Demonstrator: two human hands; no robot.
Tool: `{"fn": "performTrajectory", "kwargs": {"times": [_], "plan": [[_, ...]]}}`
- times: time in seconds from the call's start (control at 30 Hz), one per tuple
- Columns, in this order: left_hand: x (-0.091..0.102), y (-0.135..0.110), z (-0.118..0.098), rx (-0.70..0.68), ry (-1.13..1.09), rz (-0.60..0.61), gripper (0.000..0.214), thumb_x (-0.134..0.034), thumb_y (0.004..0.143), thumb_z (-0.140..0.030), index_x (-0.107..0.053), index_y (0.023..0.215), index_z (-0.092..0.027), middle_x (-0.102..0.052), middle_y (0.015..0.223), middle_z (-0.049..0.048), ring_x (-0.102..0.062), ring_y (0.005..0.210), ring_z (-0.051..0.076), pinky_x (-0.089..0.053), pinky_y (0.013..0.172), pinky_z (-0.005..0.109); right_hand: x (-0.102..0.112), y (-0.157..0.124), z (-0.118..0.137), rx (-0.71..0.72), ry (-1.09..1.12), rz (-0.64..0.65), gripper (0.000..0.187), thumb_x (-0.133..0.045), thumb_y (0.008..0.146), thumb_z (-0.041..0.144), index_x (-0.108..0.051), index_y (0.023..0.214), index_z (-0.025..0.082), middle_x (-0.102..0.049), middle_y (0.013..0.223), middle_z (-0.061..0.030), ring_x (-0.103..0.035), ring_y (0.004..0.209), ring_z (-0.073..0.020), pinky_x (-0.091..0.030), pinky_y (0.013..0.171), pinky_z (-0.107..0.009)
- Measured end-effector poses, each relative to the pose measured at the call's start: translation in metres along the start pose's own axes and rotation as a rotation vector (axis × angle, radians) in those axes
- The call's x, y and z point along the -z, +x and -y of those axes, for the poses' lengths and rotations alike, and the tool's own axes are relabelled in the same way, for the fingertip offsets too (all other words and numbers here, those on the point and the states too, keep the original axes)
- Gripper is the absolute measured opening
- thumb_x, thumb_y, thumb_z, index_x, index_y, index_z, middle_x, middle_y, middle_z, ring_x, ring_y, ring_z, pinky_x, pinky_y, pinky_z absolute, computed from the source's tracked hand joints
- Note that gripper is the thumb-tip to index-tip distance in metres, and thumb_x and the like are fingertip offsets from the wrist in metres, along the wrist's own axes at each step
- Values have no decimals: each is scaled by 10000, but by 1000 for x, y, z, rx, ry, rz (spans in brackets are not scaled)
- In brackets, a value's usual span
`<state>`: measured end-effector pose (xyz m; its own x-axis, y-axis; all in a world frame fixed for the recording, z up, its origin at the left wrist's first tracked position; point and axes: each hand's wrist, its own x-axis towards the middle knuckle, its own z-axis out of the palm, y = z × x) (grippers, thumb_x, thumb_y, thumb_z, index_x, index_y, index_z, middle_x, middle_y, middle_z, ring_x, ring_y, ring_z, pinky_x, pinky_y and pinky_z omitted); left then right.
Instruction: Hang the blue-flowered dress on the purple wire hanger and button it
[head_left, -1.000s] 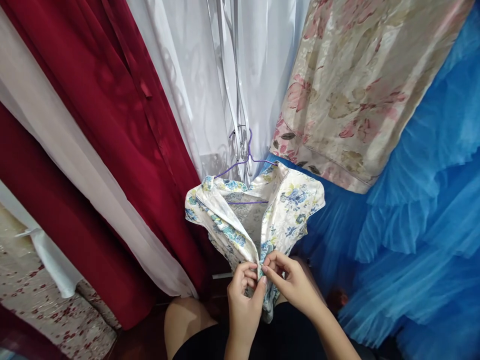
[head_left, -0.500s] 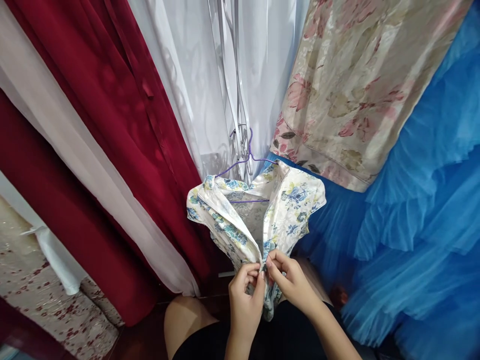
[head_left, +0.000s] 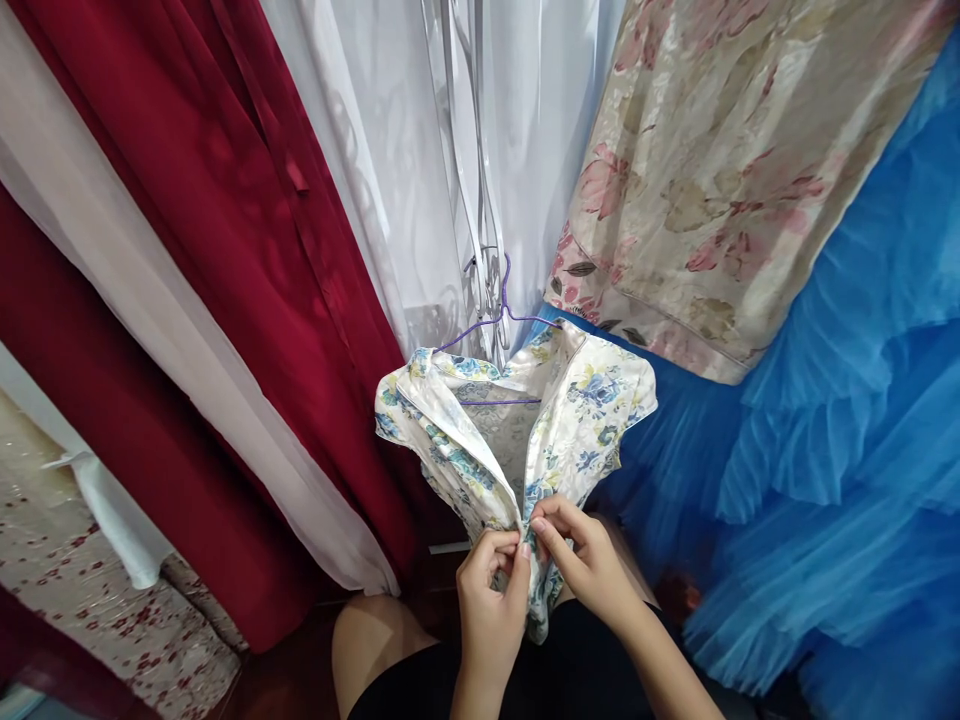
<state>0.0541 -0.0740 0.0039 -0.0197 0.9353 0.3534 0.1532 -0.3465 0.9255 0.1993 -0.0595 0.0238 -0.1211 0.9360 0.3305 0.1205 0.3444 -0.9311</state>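
Blouse (head_left: 570,430), pale with blue flowers, on a purple hanger (head_left: 505,308), straight ahead of the body, with the lower end down between the knees (head_left: 379,640). Hanger hook beside the loose ends of white ribbons (head_left: 484,200); too small to tell how it is caught there. From the fingers, most of the blouse up and ahead, the narrower lower part just under and behind both hands. Left hand (head_left: 491,580) and right hand (head_left: 581,555) equally near, each at its own side of the front opening, tips almost meeting where the two front edges come together. Left fingers (head_left: 491,547) curled, forefinger and thumb brought together on the front edge; right fingers (head_left: 562,512) bent, forefinger and thumb pinched on the facing edge, a little higher than the left. Cannot tell whether any button or hook sits between the tips. Long axis from collar to hem, running away from the lap toward the hanger, nearly in line with the gap between the hands; collar pointing forward and up, hem back toward the body. Above the pinch, front edges spread in a V, with the inside of the back in sight. Behind, white cloth (head_left: 412,220); to the right, blue tulle (head_left: 810,520).
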Motion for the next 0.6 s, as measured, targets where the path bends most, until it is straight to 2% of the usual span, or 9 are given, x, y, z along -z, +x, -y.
{"fn": "performTrajectory", "kwargs": {"times": [0.37, 0.47, 0.6], "plan": [[-3, 2, -4, 8, 30, 59, 132, -578, 936, -275, -620, 874, -166, -610, 713, 16, -592, 622, 133, -455, 583, 205, 3, 6, 8, 74, -124, -38, 240, -479, 1004, 393, -561, 870, 211, -552, 696, -5, -536, 644, -173, -413, 605, -287], [-2, 3, -4, 8, 62, 66, 129, -571, 933, -268, -591, 853, -170, -580, 696, 5, -574, 605, 128, -436, 571, 201, 9, 23, 6, 139, -186, -12, 225, -472, 1010, 375, -560, 881, 212, -535, 686, 7, -506, 613, -162, -391, 591, -283], [-3, 2, -3, 14, 102, 93, 147, -548, 944, -279, -572, 844, -174, -558, 702, 4, -564, 619, 129, -423, 579, 204, 25, 63, 15, 270, -292, -51, 196, -475, 1010, 353, -562, 905, 211, -505, 665, 23, -460, 575, -146, -358, 572, -275]]}}
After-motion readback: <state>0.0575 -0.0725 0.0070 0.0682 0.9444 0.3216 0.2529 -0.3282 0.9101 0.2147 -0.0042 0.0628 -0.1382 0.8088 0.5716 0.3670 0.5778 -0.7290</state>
